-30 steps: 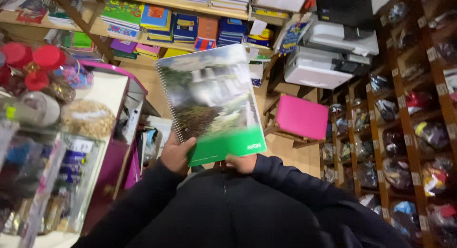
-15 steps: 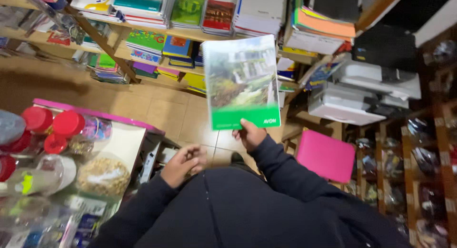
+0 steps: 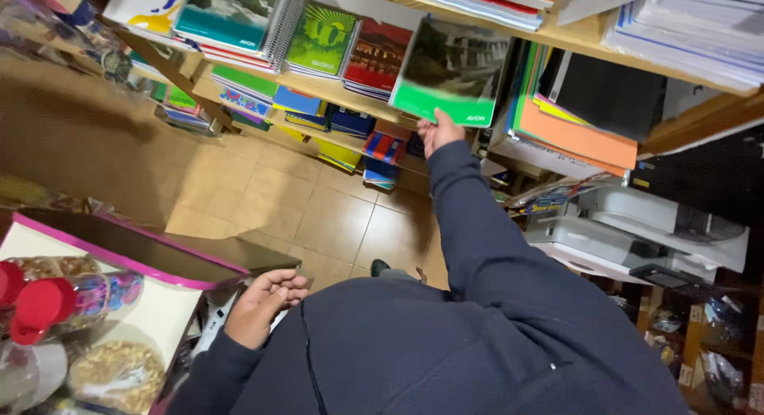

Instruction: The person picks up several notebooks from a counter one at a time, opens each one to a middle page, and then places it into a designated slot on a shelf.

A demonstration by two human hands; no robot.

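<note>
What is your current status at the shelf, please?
Right hand grips green-edged notebook by its bottom edge, up at wooden shelf. Left hand empty, curled near waist. Stacked notebooks crowd the shelf alongside.

Wooden shelf [image 3: 374, 93] runs along the wall; notebooks stand on it, covers facing out: a teal one [image 3: 227, 13], a green spiral-bound one [image 3: 321, 39], a dark red one [image 3: 376, 57]. A green-edged notebook [image 3: 454, 73] leans at the same shelf. Flat stack of orange and coloured folders [image 3: 577, 132] lies further right. Lower shelf [image 3: 263, 116] carries stacked blue and green books. Tan tiled floor [image 3: 318, 216] below. White counter [image 3: 95, 288] with pink rim bears red-capped jars [image 3: 72, 300].
</note>
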